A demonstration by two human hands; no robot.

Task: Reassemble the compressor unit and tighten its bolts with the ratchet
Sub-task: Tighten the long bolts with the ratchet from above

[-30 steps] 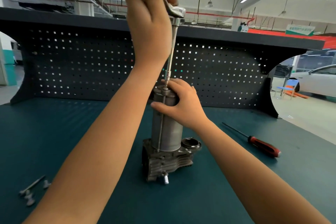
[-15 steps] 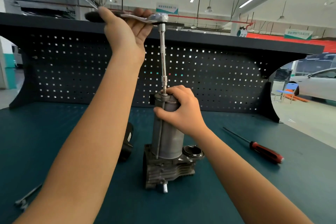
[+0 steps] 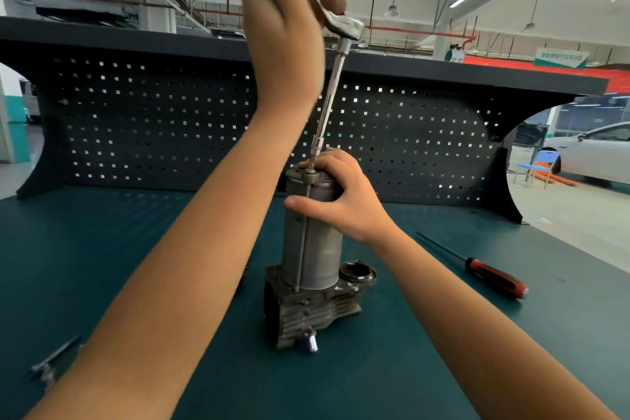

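The compressor unit [image 3: 312, 249] stands upright mid-bench: a grey metal cylinder on a finned cast base. My right hand [image 3: 344, 196] wraps around the cylinder's top. High above, my left hand [image 3: 286, 10] grips the ratchet [image 3: 341, 22] by its handle. A long extension bar [image 3: 329, 106] slants down from the ratchet head to a bolt [image 3: 310, 176] on the cylinder's top rim. A long through-bolt runs down the cylinder's front side to the base.
A red-handled screwdriver [image 3: 491, 278] lies on the green bench mat to the right. Loose bolts [image 3: 51, 363] lie near the front left. A dark perforated back panel [image 3: 136, 133] closes the bench's far edge.
My left hand swung the ratchet handle from pointing left, round towards the camera and up. The extension bar now leans right. My right hand kept hold of the cylinder top.
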